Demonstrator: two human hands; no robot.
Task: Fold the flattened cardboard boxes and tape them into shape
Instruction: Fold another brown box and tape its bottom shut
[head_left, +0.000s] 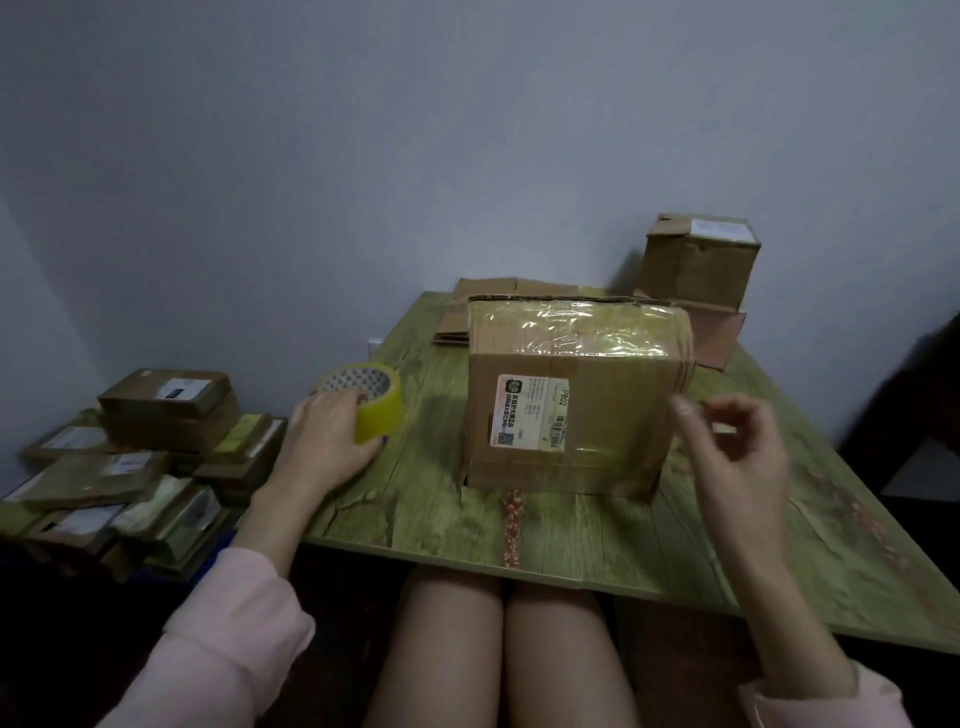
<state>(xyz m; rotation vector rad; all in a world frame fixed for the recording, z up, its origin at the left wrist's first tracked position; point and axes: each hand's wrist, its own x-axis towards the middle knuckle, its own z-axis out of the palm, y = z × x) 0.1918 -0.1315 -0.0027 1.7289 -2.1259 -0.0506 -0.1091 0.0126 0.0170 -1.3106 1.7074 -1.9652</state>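
Head cam, L hand (332, 434) grips tape roll (378, 413), R hand (737, 457) by box (576, 415)

Colours and patterns as recorded at the table.
The table (415, 499) was green with a wood-grain pattern and a red speckled streak. The taped box (597, 415) was brown cardboard, bearing a white label (530, 410) with black print and glossy yellowish tape on top. The tape roll (376, 415) was translucent yellow. The sleeve (228, 634) was pale pink, the wall (363, 130) grey-blue.
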